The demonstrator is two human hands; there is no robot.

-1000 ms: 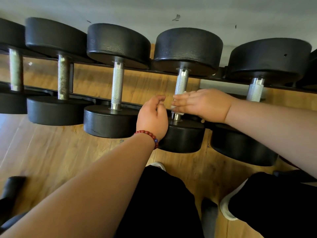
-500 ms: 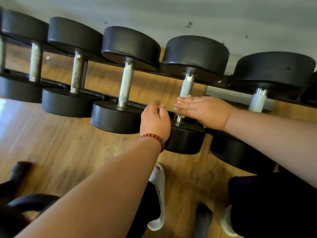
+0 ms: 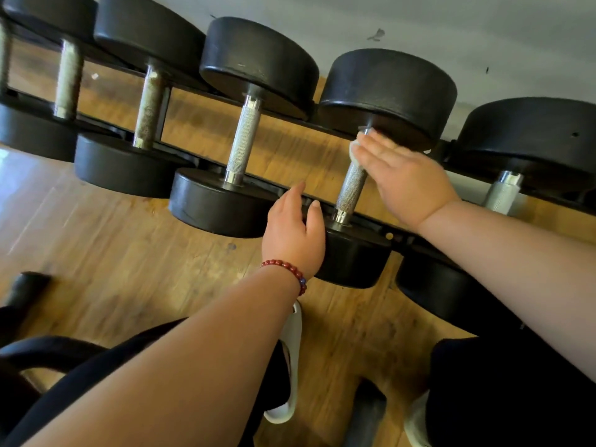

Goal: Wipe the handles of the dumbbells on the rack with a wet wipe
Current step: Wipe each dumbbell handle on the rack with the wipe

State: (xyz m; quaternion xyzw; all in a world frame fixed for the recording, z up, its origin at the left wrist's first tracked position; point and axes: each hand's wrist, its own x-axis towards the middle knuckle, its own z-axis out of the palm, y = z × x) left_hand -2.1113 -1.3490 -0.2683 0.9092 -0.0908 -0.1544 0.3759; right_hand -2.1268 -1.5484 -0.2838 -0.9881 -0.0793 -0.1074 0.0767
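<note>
Several black dumbbells lie in a row on a black rack (image 3: 400,234), each with a knurled steel handle. My right hand (image 3: 406,179) holds a white wet wipe (image 3: 354,151) against the top end of the fourth dumbbell's handle (image 3: 351,188), just under its far head (image 3: 387,91); the thumb is hidden. My left hand (image 3: 293,230), with a red bead bracelet, rests with relaxed fingers against that dumbbell's near head (image 3: 354,259) and holds nothing. The third handle (image 3: 243,140) stands to the left and the fifth handle (image 3: 501,193) to the right.
A wooden floor (image 3: 113,253) lies under the rack and a grey wall (image 3: 451,27) stands behind it. A white slipper (image 3: 292,366) and black trousers show below my arms. A dark curved object (image 3: 32,350) sits at the bottom left.
My right hand has slid with the wipe from the handle's lower part up to its far end. The left hand stays by the near head. The view has shifted closer and to the right.
</note>
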